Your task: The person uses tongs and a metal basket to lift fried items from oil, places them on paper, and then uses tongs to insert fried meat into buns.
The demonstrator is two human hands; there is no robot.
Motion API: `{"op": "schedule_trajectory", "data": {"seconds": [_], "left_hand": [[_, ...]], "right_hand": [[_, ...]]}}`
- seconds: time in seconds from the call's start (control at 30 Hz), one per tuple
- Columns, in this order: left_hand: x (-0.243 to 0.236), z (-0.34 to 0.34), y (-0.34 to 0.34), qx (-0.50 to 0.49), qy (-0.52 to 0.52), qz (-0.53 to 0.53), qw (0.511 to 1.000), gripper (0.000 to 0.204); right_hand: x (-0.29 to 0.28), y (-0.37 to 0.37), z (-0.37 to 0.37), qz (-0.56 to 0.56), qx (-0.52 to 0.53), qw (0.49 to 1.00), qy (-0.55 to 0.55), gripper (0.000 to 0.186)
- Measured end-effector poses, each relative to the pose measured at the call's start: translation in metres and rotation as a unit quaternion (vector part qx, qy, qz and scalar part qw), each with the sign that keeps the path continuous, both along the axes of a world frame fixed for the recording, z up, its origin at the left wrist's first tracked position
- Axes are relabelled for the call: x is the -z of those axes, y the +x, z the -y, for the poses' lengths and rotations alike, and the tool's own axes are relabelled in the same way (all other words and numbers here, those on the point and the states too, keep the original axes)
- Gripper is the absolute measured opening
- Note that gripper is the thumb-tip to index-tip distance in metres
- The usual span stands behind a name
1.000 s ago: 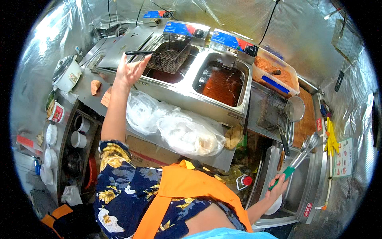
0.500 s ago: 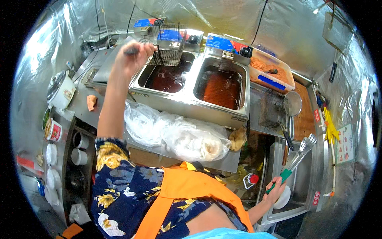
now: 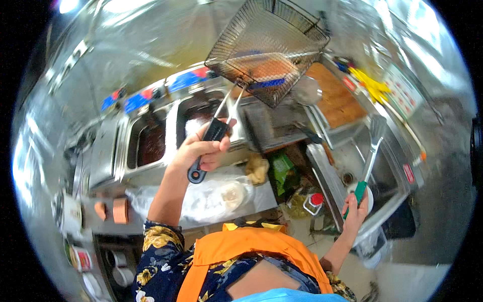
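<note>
My left hand [image 3: 198, 153] is closed round the black handle of a wire fry basket [image 3: 229, 60], which is tilted up above the counter right of the fryers. Through its mesh shows an orange-pink food tub behind it, and I make out no food in the basket. Lower right, my right hand [image 3: 355, 211] grips the green handle of metal tongs [image 3: 371, 161], their slotted head pointing up over the sink. Dark oil fills the left fryer tank [image 3: 150, 143]; the right tank [image 3: 198, 123] is partly hidden by my left hand and the handle.
A clear plastic bag [image 3: 173, 201] lies before the fryers, with two orange-brown pieces [image 3: 120, 210] to its left. A wooden board [image 3: 339, 100] and the sink [image 3: 392, 194] are on the right. An oil jug with a red cap [image 3: 316, 199] stands below.
My left hand has brought the basket from over the left fryer tank to the right, raised and tilted. My view has turned right. The right hand still holds the tongs, now more upright.
</note>
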State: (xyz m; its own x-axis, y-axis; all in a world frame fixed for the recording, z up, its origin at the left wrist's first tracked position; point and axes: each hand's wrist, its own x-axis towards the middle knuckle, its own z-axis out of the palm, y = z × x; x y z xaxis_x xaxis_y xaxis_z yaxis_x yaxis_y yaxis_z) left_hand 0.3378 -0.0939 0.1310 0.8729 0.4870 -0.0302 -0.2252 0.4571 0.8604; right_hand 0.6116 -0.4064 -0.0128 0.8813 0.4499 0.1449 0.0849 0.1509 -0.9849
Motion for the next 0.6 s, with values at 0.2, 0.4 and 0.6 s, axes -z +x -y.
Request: {"op": "schedule_trajectory", "data": {"seconds": [0.2,0.4,0.6], "left_hand": [[0.03,0.028,0.124,0.164,-0.044,-0.029,0.985,0.059],[0.054,0.083,0.219,0.25,0.01,-0.067,0.966,0.056],[0.072,0.123,0.258,0.337,0.074,-0.104,0.933,0.056]], "right_hand": [[-0.04,0.014,0.05,0.205,0.065,0.967,-0.138,0.053],[-0.073,0.062,0.042,0.212,0.071,0.951,-0.213,0.048],[-0.035,0.114,0.029,0.212,0.055,0.951,-0.218,0.05]]}}
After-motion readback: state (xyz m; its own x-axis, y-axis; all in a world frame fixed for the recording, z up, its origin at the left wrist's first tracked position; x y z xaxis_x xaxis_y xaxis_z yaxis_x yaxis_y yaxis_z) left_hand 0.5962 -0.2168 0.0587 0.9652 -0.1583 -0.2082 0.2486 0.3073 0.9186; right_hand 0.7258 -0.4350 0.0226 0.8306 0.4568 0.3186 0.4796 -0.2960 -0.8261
